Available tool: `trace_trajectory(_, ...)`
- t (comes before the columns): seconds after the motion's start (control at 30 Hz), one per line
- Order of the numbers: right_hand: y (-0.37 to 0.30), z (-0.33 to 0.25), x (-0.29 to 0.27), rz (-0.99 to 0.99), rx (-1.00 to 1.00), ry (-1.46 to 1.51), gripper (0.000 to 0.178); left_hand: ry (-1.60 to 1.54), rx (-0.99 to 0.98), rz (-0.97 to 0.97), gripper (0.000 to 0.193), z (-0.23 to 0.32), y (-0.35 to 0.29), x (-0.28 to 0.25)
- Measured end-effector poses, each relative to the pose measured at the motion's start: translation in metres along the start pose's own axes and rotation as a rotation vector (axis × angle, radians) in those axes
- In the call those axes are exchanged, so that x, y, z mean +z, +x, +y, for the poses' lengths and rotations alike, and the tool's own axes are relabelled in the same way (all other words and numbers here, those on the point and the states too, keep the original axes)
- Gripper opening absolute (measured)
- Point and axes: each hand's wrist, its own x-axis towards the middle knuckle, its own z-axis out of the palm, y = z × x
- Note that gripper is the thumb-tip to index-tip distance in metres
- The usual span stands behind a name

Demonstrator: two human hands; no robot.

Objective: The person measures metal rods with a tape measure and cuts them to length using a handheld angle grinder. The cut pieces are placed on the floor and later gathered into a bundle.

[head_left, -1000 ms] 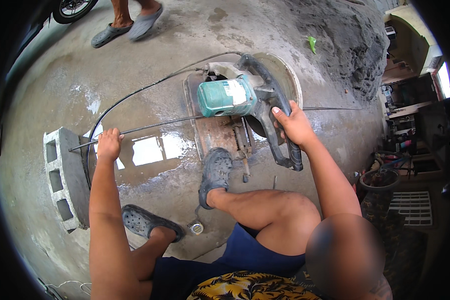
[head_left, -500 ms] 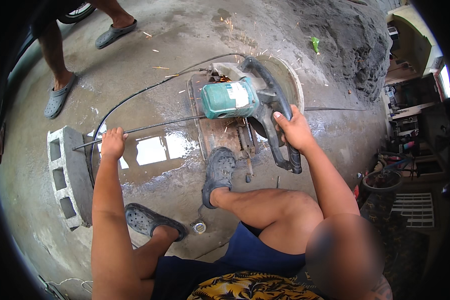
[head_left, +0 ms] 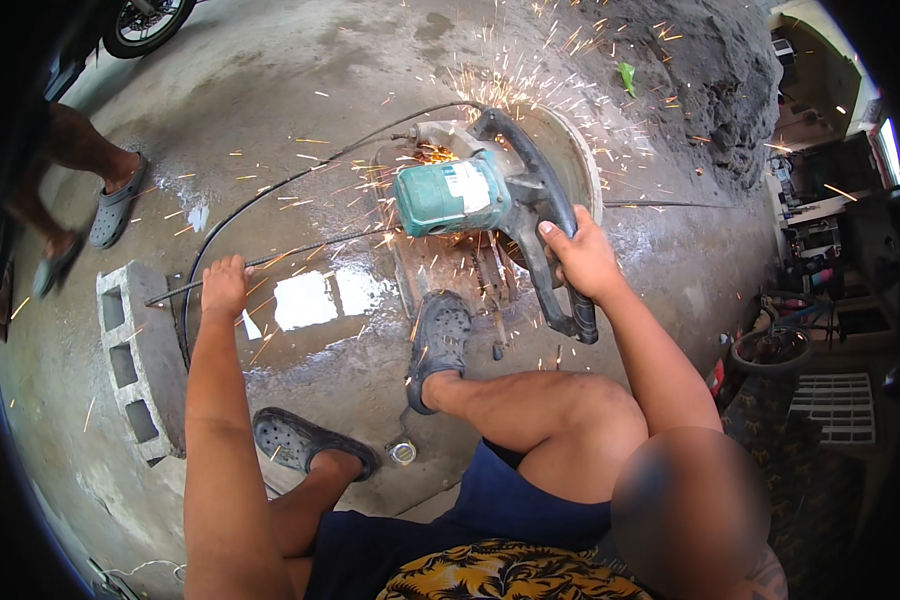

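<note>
My left hand [head_left: 227,287] is closed around a ribbed steel rebar [head_left: 315,246] near its left end, beside a hollow concrete block [head_left: 160,340]. The bar runs right and under the teal motor of a chop saw [head_left: 445,200]. My right hand [head_left: 582,258] grips the saw's black handle, with the thumb on top. Sparks [head_left: 500,88] burst from behind the motor and scatter widely. A round guard hides most of the disc, and the cutting point is out of sight. My right foot in a dark clog [head_left: 442,335] rests against the saw's rusty base [head_left: 410,275].
A black cable [head_left: 232,215] loops left of the saw. Near my feet lies a tape measure [head_left: 402,453]. Another person's grey clog [head_left: 118,213] and a motorcycle wheel [head_left: 150,25] are at upper left. A dark sand pile [head_left: 710,100] rises at upper right; a puddle [head_left: 305,300] shines mid-floor.
Sparks have grown much denser and spread farther. The other person has stepped away toward the left edge. Both my hands keep their holds, with the saw nearly in place.
</note>
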Motion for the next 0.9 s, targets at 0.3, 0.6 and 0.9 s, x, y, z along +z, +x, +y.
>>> trace_trajectory(0.3, 0.003, 0.007, 0.001, 0.003, -0.027, -0.006, 0.034, -0.013, 0.000, -0.004, 0.027, 0.000, 0.002, 0.000)
trace_trajectory(0.6, 0.002, 0.005, 0.002, 0.012, -0.032, -0.024, 0.033, -0.040, -0.022, -0.005, 0.027, 0.000, 0.002, 0.000)
trace_trajectory(0.9, 0.006, 0.009, 0.001, 0.015, -0.048, -0.030, 0.033, -0.042, -0.024, -0.029, 0.029, 0.000, 0.006, 0.000)
